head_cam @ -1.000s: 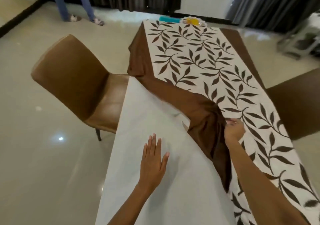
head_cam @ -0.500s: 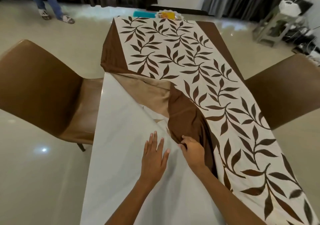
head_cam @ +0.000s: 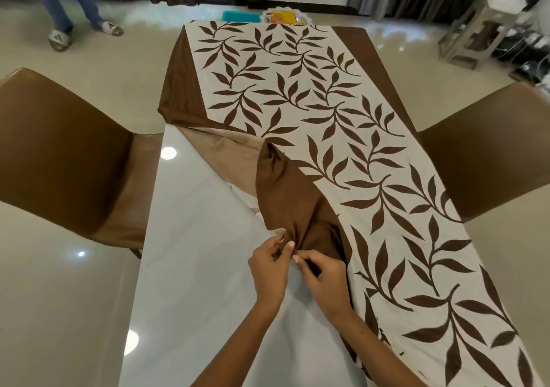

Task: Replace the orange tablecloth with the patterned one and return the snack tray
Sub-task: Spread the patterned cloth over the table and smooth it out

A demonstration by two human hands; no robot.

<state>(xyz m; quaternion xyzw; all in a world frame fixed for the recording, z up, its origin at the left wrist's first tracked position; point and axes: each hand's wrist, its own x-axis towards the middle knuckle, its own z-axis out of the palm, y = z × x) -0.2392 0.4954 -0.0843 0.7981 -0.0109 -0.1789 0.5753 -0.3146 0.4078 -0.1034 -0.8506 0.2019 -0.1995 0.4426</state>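
Note:
The patterned tablecloth (head_cam: 312, 112), cream with brown leaves and a plain brown border, covers the far and right part of the glossy white table (head_cam: 190, 267). Its near-left brown border is folded back and bunched, showing a tan underside. My left hand (head_cam: 269, 270) and my right hand (head_cam: 323, 282) meet at the bunched brown edge and both pinch it. The snack tray (head_cam: 284, 17), white-rimmed with yellow and orange packets, stands on the floor beyond the table's far end. No orange cloth is in view.
Brown chairs flank the table, one on the left (head_cam: 59, 160) and one on the right (head_cam: 488, 148). A teal box (head_cam: 241, 15) lies beside the snack tray. A person's legs (head_cam: 71, 8) stand at the far left. A metal stand (head_cam: 482, 29) and clutter fill the far right.
My left hand has lifted off the bare table top and joined my right hand at the bunched brown border. My right hand has drawn the fold closer to me.

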